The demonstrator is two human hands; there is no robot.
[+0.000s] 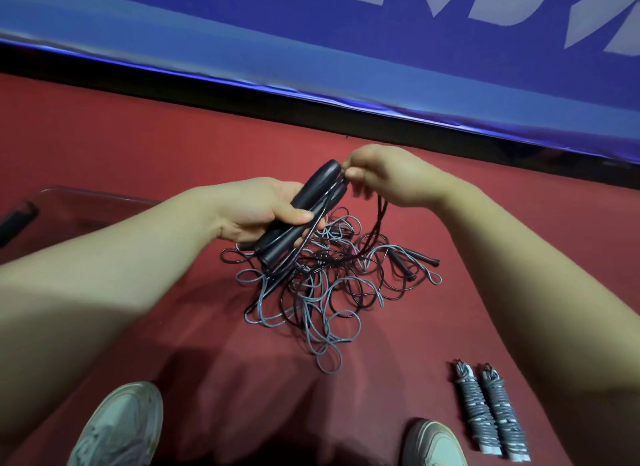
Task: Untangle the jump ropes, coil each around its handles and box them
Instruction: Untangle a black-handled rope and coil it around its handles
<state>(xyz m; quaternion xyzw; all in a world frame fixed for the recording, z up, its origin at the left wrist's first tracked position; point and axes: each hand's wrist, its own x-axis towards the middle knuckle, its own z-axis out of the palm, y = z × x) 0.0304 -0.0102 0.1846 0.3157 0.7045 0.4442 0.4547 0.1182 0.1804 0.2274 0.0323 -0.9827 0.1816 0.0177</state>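
This looks like a gym or sports hall. A red carpeted floor (138, 136) spreads under the tangle of jump ropes (322, 285). Beyond the tangle, a blue banner (242, 32) with large pale letters runs along the wall above a black strip (173, 84). Nearer than the tangle stand pale trainers (121, 427).

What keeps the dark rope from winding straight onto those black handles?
The tangled pile below: the dark rope that the right hand pinches runs down into it, crossed with grey loops. The left hand grips the handles.
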